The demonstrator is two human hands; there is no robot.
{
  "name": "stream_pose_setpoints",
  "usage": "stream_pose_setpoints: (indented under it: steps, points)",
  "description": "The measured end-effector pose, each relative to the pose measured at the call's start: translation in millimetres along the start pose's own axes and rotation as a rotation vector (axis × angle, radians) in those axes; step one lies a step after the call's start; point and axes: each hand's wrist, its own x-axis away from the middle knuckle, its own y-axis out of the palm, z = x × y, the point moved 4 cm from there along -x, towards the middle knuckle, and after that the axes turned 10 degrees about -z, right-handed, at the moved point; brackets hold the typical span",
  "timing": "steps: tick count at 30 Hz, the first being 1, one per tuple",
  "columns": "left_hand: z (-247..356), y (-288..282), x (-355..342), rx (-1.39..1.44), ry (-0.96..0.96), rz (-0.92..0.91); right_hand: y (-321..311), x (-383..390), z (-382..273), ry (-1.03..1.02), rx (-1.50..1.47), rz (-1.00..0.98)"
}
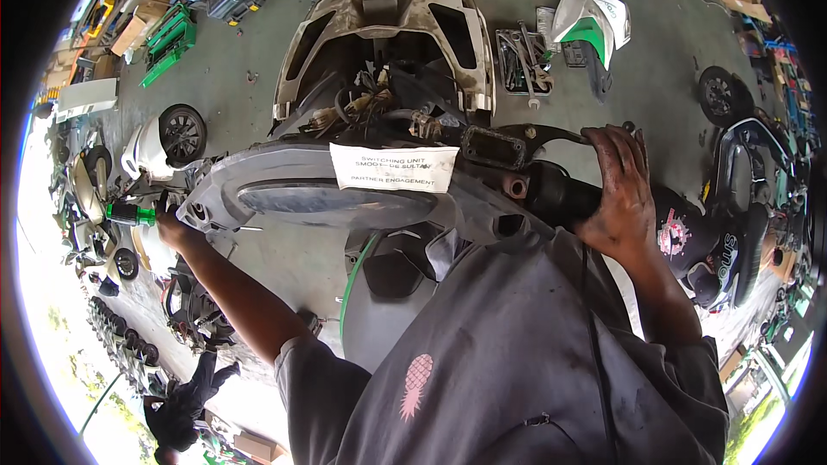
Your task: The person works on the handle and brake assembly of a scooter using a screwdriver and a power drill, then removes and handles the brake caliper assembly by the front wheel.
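In front of me stands a partly stripped scooter with a grey front panel (336, 207). A white paper label (394, 168) is stuck on it. At the right of the bar, my right hand (622, 194) is closed round the black handlebar grip (564, 196), its fingers reaching over the brake lever (556, 133). Beside the grip is an opened brake fluid reservoir (494, 148). Out past the panel's left end, my left hand (170, 224) is closed on a green-and-black cylindrical handle (131, 214); most of its fingers are hidden. Loose wiring (370, 95) shows behind the panel.
A dirty pale body shell (379, 0) lies beyond the bar. Farther right are a tray of wrenches (524, 60) and a white-green panel (594, 21). A wheel (183, 136) is at left, another scooter (741, 207) at right. Someone in dark clothes (185, 405) is at lower left.
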Motion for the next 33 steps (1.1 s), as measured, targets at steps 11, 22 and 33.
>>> stream_pose_setpoints:
  steps: [11,22,33]
  points:
    - [-24.6,-2.5,-2.3,-0.017,0.1,0.018,2.9,-0.4,3.4,0.049,0.068,-0.079]
    - [-22.7,-7.9,-0.8,-0.046,-0.027,-0.016,6.5,10.2,7.7,-0.075,0.127,0.029]
    - [49.3,13.1,42.2,0.116,-0.15,0.042,-0.7,14.5,3.7,-0.295,0.25,0.373]
